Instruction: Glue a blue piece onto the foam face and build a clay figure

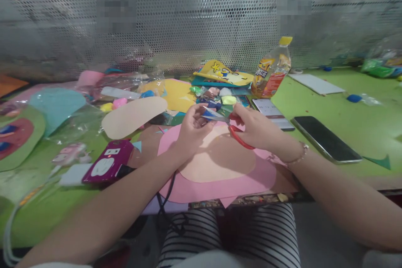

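My right hand is closed round the red handles of a pair of scissors, whose blades point left. Close by, my left hand pinches a small blue piece that looks like clay or a wrapped packet; its kind is not clear. The scissor blades lie against or just over this blue piece. Below both hands, a cream paper shape rests on a larger pink paper shape at the table's front edge.
A purple power adapter with a cable sits at left, near a beige paper oval. Coloured clay lumps lie behind my hands. At right are a drink bottle, a lit phone and a dark phone. A perforated metal panel stands behind.
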A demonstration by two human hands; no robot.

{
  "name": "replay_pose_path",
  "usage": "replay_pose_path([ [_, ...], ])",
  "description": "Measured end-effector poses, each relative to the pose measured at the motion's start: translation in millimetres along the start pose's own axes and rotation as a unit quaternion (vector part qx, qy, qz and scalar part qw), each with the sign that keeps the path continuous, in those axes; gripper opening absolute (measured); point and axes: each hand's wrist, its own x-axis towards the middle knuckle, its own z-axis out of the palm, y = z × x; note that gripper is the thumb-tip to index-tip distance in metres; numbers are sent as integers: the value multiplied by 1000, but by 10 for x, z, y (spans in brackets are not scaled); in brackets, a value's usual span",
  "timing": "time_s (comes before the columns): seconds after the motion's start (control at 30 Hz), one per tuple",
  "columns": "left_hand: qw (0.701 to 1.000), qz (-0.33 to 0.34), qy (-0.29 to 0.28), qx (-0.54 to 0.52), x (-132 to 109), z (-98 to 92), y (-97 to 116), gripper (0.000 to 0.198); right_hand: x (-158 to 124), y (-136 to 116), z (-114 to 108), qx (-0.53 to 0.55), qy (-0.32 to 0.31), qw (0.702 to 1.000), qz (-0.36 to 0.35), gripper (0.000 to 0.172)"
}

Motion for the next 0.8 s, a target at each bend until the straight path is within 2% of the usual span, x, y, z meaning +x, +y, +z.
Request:
replay_pose_path([
  [0.13,1000,11,-21,21,-7,-6,24,24,-1,-4,-6,-3,0,1000,-2,17],
  [0.27,1000,4,-19,18,-12,-11,30,24,-3,-9,-8,0,2,1000,-8,17],
  [0.5,1000,9,15,22,-17,-3,26,25,-2,-2,17,-15,25,999,-14,16],
  [0.8,1000,14,23,2,-10,10,-21,28,-8,0,3,-26,54,998,-20,15],
])
